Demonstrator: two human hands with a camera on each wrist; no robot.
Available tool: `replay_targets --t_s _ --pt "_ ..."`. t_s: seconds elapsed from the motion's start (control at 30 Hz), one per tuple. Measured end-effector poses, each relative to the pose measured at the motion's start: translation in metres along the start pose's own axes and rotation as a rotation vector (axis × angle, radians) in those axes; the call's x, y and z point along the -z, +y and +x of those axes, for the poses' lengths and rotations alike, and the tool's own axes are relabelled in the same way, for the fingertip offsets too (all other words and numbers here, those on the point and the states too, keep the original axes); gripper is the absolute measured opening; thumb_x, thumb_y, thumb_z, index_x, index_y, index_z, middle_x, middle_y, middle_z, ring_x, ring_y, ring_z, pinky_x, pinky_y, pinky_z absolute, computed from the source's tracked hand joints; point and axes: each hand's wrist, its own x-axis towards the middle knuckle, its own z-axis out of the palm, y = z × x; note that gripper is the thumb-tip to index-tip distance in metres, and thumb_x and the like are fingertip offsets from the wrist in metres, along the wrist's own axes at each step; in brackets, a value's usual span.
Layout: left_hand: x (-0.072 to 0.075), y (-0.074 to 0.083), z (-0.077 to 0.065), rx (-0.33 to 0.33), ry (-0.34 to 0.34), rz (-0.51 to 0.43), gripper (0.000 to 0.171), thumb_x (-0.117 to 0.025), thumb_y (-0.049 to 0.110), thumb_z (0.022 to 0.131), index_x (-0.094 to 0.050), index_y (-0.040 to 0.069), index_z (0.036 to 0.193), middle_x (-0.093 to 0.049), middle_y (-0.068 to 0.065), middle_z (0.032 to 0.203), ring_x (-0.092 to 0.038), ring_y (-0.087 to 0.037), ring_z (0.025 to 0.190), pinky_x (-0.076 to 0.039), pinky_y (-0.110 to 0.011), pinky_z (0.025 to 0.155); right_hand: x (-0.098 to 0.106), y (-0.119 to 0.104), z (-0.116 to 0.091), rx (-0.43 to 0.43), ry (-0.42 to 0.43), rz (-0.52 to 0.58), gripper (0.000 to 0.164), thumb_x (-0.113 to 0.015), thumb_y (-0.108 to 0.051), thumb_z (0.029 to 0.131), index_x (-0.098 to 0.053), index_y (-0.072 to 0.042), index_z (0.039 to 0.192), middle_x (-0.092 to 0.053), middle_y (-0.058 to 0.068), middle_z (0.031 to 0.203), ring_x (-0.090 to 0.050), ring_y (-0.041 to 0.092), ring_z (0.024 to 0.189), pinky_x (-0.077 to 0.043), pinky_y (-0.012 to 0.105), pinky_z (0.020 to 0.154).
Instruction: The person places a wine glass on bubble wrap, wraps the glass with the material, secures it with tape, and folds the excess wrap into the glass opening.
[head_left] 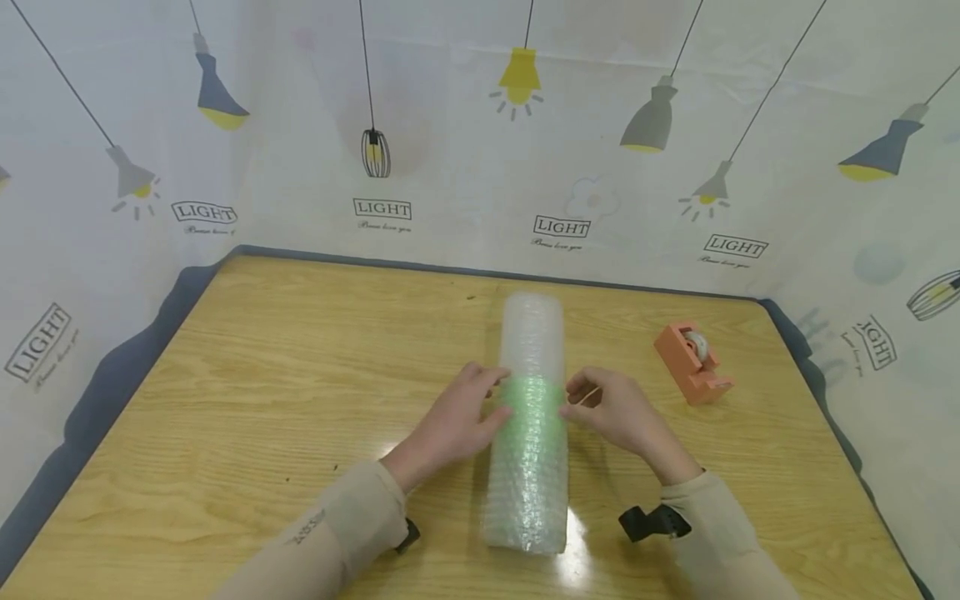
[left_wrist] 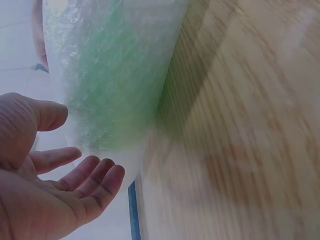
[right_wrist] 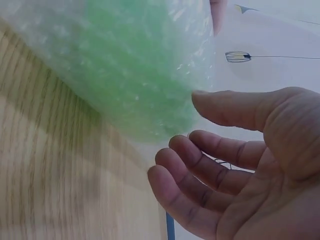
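A long roll of bubble wrap [head_left: 528,492] lies on the table, pointing away from me, with something green showing through its middle. My left hand [head_left: 461,417] is at its left side, thumb and fingertips right at the green part. On the opposite side my right hand [head_left: 618,412] has its thumb tip and fingertips close against the wrap. In the left wrist view the left fingers [left_wrist: 107,187] are loosely bent and spread beside the bubble wrap [left_wrist: 115,75]. Relaxed right fingers [right_wrist: 175,185] show in the right wrist view, the thumb tip at the green-tinted wrap [right_wrist: 135,65].
An orange tape dispenser [head_left: 693,362] with a roll of tape stands right of the bubble wrap, beyond my right hand. The wooden table [head_left: 300,358] is bordered at the back and sides by a white lamp-printed curtain [head_left: 465,167]. Black straps [head_left: 654,523] hang at my wrists.
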Motion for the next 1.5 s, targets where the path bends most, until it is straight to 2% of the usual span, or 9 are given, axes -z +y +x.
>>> replay_targets --t_s 0.1,0.23,0.33,0.5,0.7,1.03,1.23,1.5 --pt "-0.002 0.002 0.001 -0.003 0.005 0.001 0.053 -0.066 0.022 0.101 -0.05 0.005 0.15 -0.056 -0.015 0.128 -0.061 -0.028 0.114 -0.058 -0.04 0.09 0.002 -0.001 -0.001 -0.013 -0.001 0.014 0.022 -0.074 -0.018 0.096 -0.07 0.0 0.108 -0.073 0.012 0.102 -0.069 0.028 0.09 -0.059 0.04 0.074" --pt "-0.004 0.005 0.003 0.001 0.006 -0.004 0.054 -0.066 0.024 0.101 -0.05 0.007 0.15 -0.055 -0.013 0.127 -0.061 -0.028 0.115 -0.058 -0.039 0.09 0.004 -0.004 -0.002 -0.059 -0.004 0.002 0.034 -0.073 -0.032 0.097 -0.071 -0.001 0.109 -0.073 0.011 0.103 -0.07 0.024 0.089 -0.06 0.036 0.071" --pt "-0.006 0.006 0.004 0.005 0.0 -0.005 0.054 -0.067 0.025 0.101 -0.051 0.007 0.15 -0.054 -0.013 0.127 -0.061 -0.027 0.116 -0.058 -0.038 0.09 0.003 -0.006 -0.002 -0.087 -0.014 -0.026 0.045 -0.075 -0.041 0.095 -0.07 0.001 0.111 -0.073 0.011 0.103 -0.069 0.024 0.092 -0.06 0.037 0.073" --pt "-0.007 0.009 0.006 -0.002 0.001 0.001 0.055 -0.068 0.026 0.1 -0.051 0.007 0.149 -0.055 -0.011 0.125 -0.06 -0.025 0.11 -0.057 -0.036 0.087 0.0 -0.008 -0.002 -0.12 -0.02 -0.055 0.052 -0.075 -0.046 0.094 -0.069 0.003 0.111 -0.073 0.013 0.103 -0.069 0.025 0.092 -0.06 0.041 0.075" --pt "-0.01 0.012 0.007 -0.025 0.012 -0.004 0.054 -0.069 0.026 0.1 -0.053 0.006 0.147 -0.054 -0.011 0.122 -0.059 -0.025 0.106 -0.055 -0.034 0.083 -0.002 -0.007 -0.002 -0.14 -0.019 -0.091 0.054 -0.075 -0.048 0.093 -0.068 0.003 0.109 -0.072 0.014 0.102 -0.068 0.025 0.089 -0.06 0.042 0.074" --pt "-0.01 0.013 0.007 -0.018 -0.012 -0.007 0.057 -0.067 0.031 0.101 -0.05 0.009 0.15 -0.053 -0.009 0.124 -0.057 -0.022 0.109 -0.055 -0.035 0.086 0.0 -0.006 -0.003 -0.17 -0.046 -0.081 0.053 -0.075 -0.047 0.093 -0.068 0.003 0.111 -0.072 0.014 0.104 -0.068 0.027 0.093 -0.06 0.045 0.078" --pt "-0.007 0.012 0.007 -0.021 -0.046 -0.029 0.059 -0.067 0.033 0.101 -0.048 0.011 0.153 -0.052 -0.008 0.128 -0.058 -0.024 0.116 -0.056 -0.037 0.092 0.003 -0.002 -0.004 -0.162 -0.067 -0.067 0.052 -0.073 -0.047 0.095 -0.068 0.002 0.113 -0.072 0.014 0.107 -0.068 0.028 0.097 -0.059 0.045 0.079" --pt "-0.006 0.008 0.005 0.003 -0.083 -0.06 0.063 -0.07 0.034 0.1 -0.047 0.008 0.152 -0.053 -0.012 0.136 -0.06 -0.027 0.122 -0.056 -0.042 0.097 0.01 0.006 -0.006 -0.122 -0.102 -0.058 0.051 -0.071 -0.043 0.097 -0.07 0.003 0.119 -0.073 0.016 0.113 -0.068 0.032 0.103 -0.06 0.047 0.082"
